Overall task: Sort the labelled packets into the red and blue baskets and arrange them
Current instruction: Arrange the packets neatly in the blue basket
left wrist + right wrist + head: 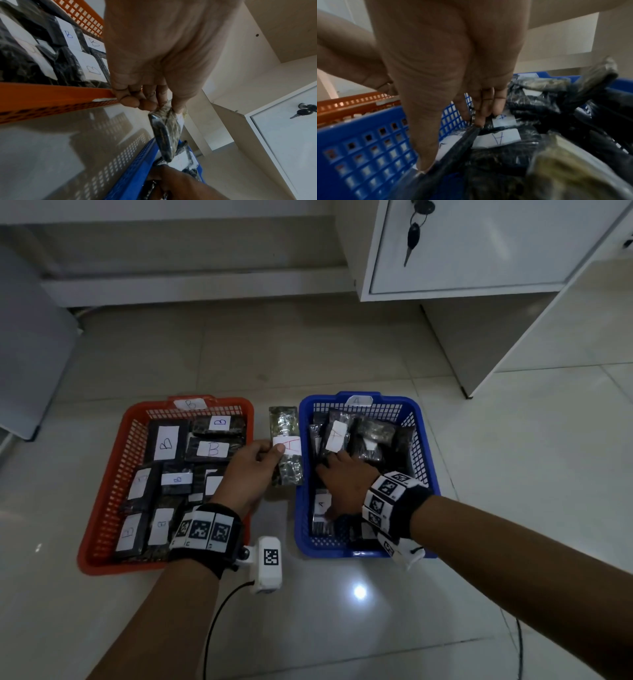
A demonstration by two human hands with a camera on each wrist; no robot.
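Overhead, your left hand (251,470) pinches an A packet (286,445) over the floor (342,611) gap between the red basket (102,501) of B packets (166,443) and the blue basket (424,446). Your right hand (346,482) lies flat, fingers (485,108) straight, on that basket's A packets (498,138). A white cabinet (479,248) with keys (414,231) stands behind. Only your right wrist view shows fingertips touching plastic.

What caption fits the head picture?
Left hand holds a dark plastic packet labelled A beside the blue plastic basket.
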